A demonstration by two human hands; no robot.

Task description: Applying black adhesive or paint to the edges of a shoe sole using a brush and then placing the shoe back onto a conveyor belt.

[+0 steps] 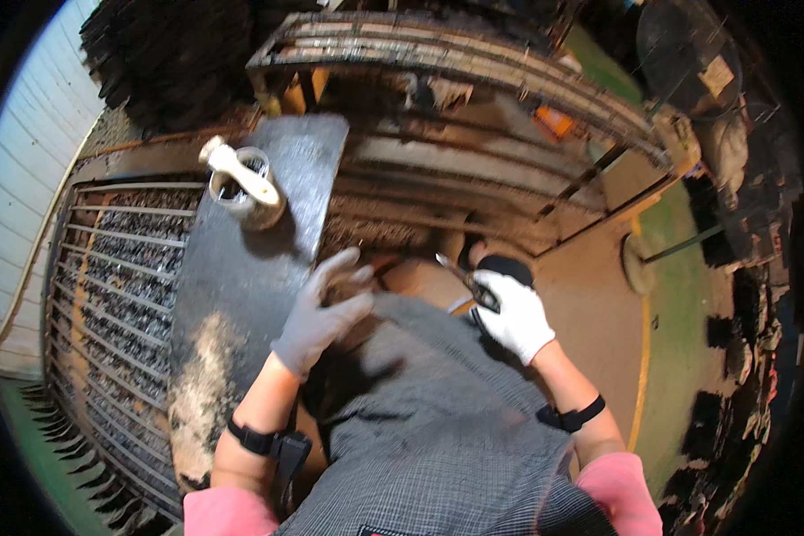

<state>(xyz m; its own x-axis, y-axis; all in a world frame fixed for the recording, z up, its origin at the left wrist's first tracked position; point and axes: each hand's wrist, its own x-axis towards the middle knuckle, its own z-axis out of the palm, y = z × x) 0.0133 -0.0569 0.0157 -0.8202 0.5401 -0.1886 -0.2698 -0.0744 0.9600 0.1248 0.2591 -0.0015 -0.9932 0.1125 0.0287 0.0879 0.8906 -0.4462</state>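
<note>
Dark metal bars form a grate point(121, 268) at nine o'clock, with small, dark, glinting pieces showing between them. Right of it, a worn grey counter point(228, 286) runs from about eight o'clock up toward eleven, its lower end crusted with something pale. At ten o'clock on that counter stands a jar point(268, 214), with a pale-handled brush point(246, 179) lying across its mouth; neither is in use, and both look to be waiting within reach of the left arm. Nearer the middle, toward eight o'clock, the left hand point(326, 308), in a grey glove, is empty, its fingers spread and slightly curled beside the edge of the dark checked apron point(402, 402); whether it brushes the cloth, I cannot tell. Just short of three o'clock from the centre, a small hand tool point(460, 279) tilts, its metal tip pointing to eleven. The right hand point(509, 313), in a white glove, is closed around its dark handles. The tip appears to meet nothing, so I'd judge this a pause between strokes: the tool is ready, while no finished piece sits in either of the hands, and how much remains cannot be read from here.
</note>
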